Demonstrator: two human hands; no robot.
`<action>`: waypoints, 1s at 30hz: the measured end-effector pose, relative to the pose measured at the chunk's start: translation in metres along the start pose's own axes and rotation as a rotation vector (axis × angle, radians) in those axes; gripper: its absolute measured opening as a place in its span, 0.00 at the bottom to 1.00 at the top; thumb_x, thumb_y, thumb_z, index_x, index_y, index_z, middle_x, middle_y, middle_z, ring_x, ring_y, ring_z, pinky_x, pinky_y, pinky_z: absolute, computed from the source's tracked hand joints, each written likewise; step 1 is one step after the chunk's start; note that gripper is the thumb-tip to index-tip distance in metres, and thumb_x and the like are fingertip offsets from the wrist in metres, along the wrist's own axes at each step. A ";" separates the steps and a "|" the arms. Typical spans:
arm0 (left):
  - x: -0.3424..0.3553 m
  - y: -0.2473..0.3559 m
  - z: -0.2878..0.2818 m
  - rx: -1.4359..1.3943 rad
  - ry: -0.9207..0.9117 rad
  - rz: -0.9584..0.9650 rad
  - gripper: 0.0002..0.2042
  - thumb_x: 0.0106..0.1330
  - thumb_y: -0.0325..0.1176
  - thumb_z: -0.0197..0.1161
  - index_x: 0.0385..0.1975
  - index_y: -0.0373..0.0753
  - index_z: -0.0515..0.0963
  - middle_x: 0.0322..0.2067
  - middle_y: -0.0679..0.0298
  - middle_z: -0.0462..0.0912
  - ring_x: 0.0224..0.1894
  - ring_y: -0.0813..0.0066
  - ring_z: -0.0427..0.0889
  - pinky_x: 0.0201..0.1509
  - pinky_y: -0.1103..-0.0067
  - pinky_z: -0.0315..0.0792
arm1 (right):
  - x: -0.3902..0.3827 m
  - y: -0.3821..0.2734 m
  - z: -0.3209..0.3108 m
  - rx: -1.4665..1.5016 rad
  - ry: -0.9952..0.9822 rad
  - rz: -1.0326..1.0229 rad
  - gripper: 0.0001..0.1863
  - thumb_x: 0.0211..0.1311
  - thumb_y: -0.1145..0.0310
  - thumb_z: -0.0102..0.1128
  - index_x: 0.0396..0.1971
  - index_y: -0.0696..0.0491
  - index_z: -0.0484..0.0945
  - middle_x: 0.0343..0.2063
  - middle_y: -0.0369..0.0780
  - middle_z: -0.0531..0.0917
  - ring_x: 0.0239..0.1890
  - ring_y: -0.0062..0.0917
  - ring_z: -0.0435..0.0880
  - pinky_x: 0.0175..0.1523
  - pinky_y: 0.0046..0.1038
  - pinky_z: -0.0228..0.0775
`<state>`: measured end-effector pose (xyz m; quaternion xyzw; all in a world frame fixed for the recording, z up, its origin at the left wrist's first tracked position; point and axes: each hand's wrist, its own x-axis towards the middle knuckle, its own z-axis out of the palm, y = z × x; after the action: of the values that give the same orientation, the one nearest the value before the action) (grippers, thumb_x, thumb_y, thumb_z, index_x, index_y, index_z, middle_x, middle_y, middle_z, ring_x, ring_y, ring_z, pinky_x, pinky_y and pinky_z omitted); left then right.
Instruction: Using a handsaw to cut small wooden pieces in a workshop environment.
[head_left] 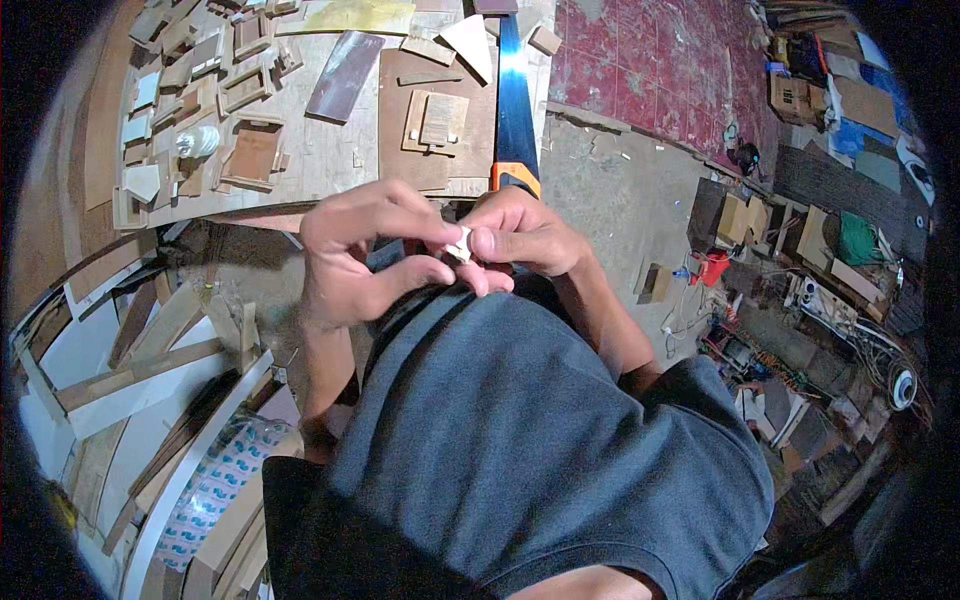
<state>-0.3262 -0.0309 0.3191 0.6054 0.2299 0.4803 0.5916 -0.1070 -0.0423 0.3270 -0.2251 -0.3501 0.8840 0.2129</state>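
Observation:
Close to my body, at the bench's near edge, a small pale piece of wood (459,247) is pinched in my fingertips. My right hand (528,236) grips it between thumb and curled fingers. My left hand (362,250) is curled, its index fingertip on the piece's left side and its thumb just below. Just beyond my right hand lies a handsaw (516,100), its blade pointing away and its orange handle partly hidden by my fingers. Left of the saw, a small wooden block assembly (438,120) rests on a brown board (393,165).
Small wooden frames (252,152) and offcuts crowd the bench's left side, with a clear bulb (197,141) among them. A dark strip (345,76) lies mid-bench. Leaning boards (150,375) stand at lower left. Scrap, cables and a red object (711,268) lie on the floor at right.

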 end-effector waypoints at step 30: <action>-0.013 0.001 0.060 0.558 0.218 0.099 0.08 0.58 0.28 0.71 0.31 0.33 0.79 0.24 0.58 0.81 0.26 0.65 0.82 0.29 0.76 0.75 | -0.028 -0.016 -0.007 -0.746 0.131 -0.391 0.19 0.72 0.62 0.50 0.22 0.58 0.76 0.16 0.41 0.76 0.18 0.25 0.73 0.27 0.28 0.64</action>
<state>-0.2807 -0.0716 0.3259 0.6999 0.3852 0.4890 0.3501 -0.0771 -0.0433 0.3412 -0.2718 -0.6678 0.6234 0.3024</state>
